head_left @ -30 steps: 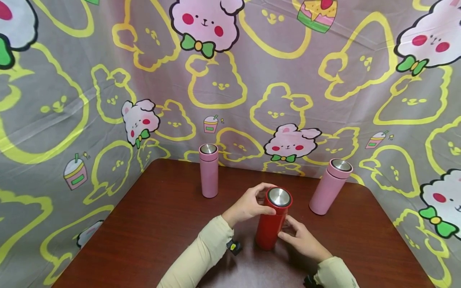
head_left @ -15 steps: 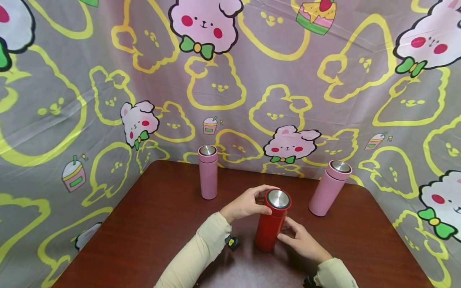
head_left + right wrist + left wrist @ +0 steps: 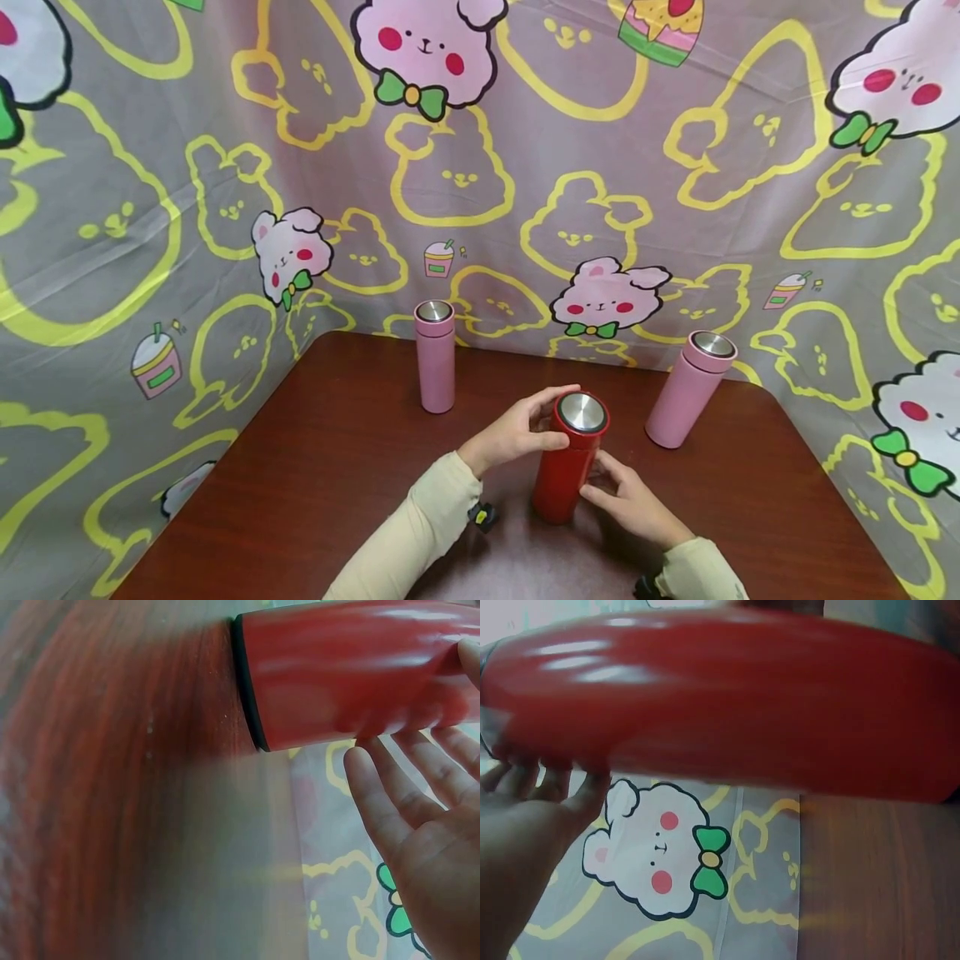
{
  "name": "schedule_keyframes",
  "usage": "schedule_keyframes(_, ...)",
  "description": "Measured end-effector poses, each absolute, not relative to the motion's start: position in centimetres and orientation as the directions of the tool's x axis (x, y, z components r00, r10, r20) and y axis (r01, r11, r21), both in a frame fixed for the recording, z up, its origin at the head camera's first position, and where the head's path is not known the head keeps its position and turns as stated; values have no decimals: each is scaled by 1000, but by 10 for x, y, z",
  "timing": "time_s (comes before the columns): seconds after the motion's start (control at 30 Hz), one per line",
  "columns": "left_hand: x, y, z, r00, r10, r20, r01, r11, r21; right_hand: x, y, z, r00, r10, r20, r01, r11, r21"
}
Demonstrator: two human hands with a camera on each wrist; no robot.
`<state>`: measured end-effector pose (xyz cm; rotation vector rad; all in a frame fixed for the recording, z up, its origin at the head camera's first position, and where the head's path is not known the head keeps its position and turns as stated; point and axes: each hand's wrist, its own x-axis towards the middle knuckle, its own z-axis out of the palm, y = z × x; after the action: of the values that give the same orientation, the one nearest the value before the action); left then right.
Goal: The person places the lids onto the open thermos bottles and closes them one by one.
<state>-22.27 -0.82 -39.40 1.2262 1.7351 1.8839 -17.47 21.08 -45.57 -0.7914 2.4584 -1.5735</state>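
A red thermos bottle (image 3: 558, 487) stands on the table slightly right of the middle in the head view. Its lid (image 3: 583, 412) has a shiny metal top. My left hand (image 3: 510, 429) grips the lid from the left, thumb at the front and fingers behind. Lower down, my right hand (image 3: 633, 504) holds the bottle's body from the right between thumb and fingers. The left wrist view shows the red bottle (image 3: 742, 705) lying across the frame, with fingertips against it. In the right wrist view, the black-edged base of the bottle (image 3: 337, 682) meets the table.
Behind and left, a pink thermos bottle (image 3: 436, 367) stands on the dark wood table (image 3: 322, 467). Another pink thermos bottle (image 3: 686, 396) stands back right. Patterned cloth (image 3: 480, 242) surrounds the table at the back and sides.
My left thumb and fingers have shifted slightly round the lid. The right hand keeps its hold, and the red thermos bottle stays in place.
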Motion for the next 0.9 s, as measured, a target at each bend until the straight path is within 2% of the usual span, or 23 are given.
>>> schedule_keyframes(0.2, -205, -3, -384, -679, 601, 420, 359, -227, 905, -174, 211, -455, -865, -476, 159, -346, 335, -877)
schedule_keyframes(0.33, -202, -1, -385, -712, 551, 435, 386, -210, 898, -174, 211, -456, -864, -477, 159, -346, 335, -876)
schedule_keyframes(0.63, -207, -4, -384, -706, 589, 394, 363, -176, 915, -176, 211, -458, -856, -489, 168, -353, 316, -881)
schedule_keyframes(0.9, -214, -7, -383, -667, 650, 363, 361, -145, 921, -178, 211, -457, -843, -504, 188, -376, 303, -876)
